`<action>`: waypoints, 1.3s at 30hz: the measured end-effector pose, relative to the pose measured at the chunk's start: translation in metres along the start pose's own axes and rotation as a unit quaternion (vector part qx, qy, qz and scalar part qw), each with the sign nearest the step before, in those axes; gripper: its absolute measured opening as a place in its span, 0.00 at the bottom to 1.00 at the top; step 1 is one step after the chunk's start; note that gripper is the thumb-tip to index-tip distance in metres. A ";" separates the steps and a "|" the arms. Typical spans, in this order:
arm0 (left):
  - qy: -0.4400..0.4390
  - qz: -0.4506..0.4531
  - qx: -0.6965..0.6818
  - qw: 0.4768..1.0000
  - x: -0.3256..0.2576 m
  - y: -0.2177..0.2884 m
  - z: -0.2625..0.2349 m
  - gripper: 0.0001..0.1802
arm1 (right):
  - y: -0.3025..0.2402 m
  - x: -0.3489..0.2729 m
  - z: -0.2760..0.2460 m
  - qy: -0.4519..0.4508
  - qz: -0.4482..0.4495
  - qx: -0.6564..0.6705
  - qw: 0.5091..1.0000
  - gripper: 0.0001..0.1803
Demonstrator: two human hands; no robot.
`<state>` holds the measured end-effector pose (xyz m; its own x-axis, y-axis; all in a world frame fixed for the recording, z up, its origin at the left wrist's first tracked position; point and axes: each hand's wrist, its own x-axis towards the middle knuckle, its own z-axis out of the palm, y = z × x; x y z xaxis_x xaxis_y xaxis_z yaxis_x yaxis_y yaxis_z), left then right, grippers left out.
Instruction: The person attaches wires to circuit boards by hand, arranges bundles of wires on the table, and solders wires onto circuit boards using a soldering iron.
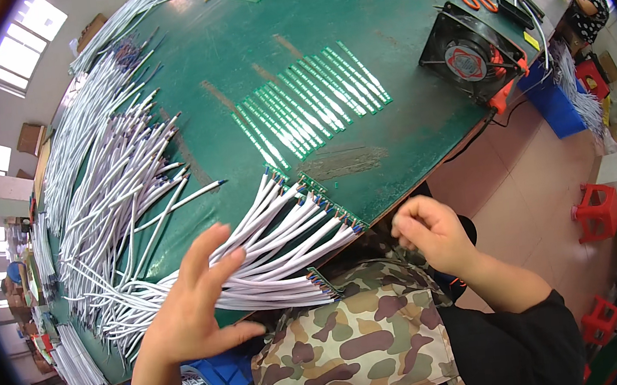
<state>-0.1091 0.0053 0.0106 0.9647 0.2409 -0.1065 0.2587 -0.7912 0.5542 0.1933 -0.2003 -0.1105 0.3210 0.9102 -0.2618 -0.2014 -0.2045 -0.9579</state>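
A fan of white cables (283, 240), each ending in a small green circuit strip, is being pressed flat by the left hand (189, 306), whose fingers are being held spread and released, with nothing gripped. The cable fan is lying at the near edge of the green table (247, 41), its strip ends pointing right and reaching almost to the rim. The right hand (427, 234) is being held just off the table edge, over the camouflage apron (355, 345), with its fingers curled loosely inward; whether anything small is being pinched cannot be told.

Beyond the fan, a row of green circuit strips (310, 98) is laid out side by side on bare table, with open surface being left around it on the far side. To the left, a long heap of loose white cables (104, 184) is crowding that side of the table up to its edge. At the right rim, a black fan (471, 55) is standing, with orange-handled scissors (480, 0) lying behind it. Past the edge, red stools (596, 211) are standing on open floor.
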 end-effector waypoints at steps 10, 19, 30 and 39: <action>0.020 -0.063 0.218 0.974 -0.013 -0.013 0.052 0.62 | 0.031 -0.008 0.022 -0.221 0.038 -0.237 0.945 0.17; 0.082 -0.034 0.249 0.964 0.005 -0.016 0.054 0.47 | 0.011 -0.004 0.066 -0.194 0.103 -0.020 0.975 0.18; 0.157 -0.035 0.237 0.958 0.032 -0.005 0.066 0.38 | -0.043 0.013 0.059 -0.070 -0.026 -0.361 0.930 0.16; 0.264 -0.053 0.218 0.938 0.029 -0.014 0.078 0.36 | -0.076 0.013 0.108 -0.178 -0.428 -0.516 0.720 0.44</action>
<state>-0.0810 -0.0207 -0.0640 0.8034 0.4852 0.3452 0.4587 -0.8739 0.1607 0.1126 -0.1339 -0.0279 -0.3769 0.8587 0.3472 0.7832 0.4956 -0.3754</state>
